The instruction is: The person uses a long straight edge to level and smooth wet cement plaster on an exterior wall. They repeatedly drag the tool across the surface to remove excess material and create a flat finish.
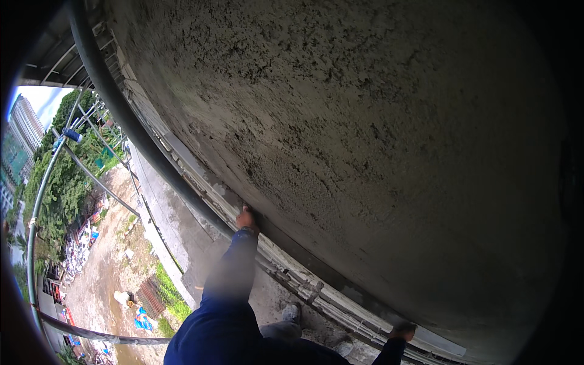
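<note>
- two bare hands share one hold: the left hand point(247, 219) and the right hand point(403, 332) sit well apart along a long straightedge bar point(437, 340).
- the bar runs slantwise beside the near edge of a grey cement-plastered wall point(340, 140), with its pale end poking out past the right hand; whether it touches the plaster all along cannot be told.
- left fingers: narrow, apparently closed on the bar's edge.
- right fingers: curled in and narrow, seemingly on the same bar (shadow and blur hide where each one sits).
- step in hand, as a judgement: holding the bar up to the wall with both arms spread. the plaster looks pitted and rough in the upper middle, smoother toward the lower right.
- the next move, judging by this hold, calls for matched pressure from both sides, so that neither end tips away from the wall.
- room is tight on the left: a thick scaffold pipe point(143, 137) passes close by the left forearm in its dark blue sleeve point(228, 304), so the elbow wants a careful path.
- footing matters too: the shoes point(291, 312) stand on a concrete walkway point(271, 289), high over a littered dirt yard point(103, 243).
</note>
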Demonstrator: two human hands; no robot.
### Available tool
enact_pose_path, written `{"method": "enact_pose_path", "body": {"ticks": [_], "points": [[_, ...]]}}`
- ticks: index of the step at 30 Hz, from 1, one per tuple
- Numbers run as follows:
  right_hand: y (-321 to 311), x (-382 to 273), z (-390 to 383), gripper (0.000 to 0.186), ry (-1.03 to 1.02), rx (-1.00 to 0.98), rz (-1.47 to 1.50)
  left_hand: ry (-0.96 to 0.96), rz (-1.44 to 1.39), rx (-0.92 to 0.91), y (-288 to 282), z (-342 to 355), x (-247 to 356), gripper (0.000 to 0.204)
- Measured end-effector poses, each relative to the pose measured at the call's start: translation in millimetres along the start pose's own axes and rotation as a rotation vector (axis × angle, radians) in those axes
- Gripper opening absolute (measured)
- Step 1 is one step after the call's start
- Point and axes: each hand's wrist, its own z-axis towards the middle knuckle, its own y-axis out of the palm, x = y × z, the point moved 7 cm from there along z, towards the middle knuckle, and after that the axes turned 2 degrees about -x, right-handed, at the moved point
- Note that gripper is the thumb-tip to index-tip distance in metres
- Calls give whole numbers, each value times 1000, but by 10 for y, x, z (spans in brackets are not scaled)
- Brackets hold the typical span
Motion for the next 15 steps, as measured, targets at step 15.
{"method": "enact_pose_path", "body": {"ticks": [15], "points": [[-1652,765,2102,29,83,139,257,87,294,-51,277,-2152,-256,54]]}}
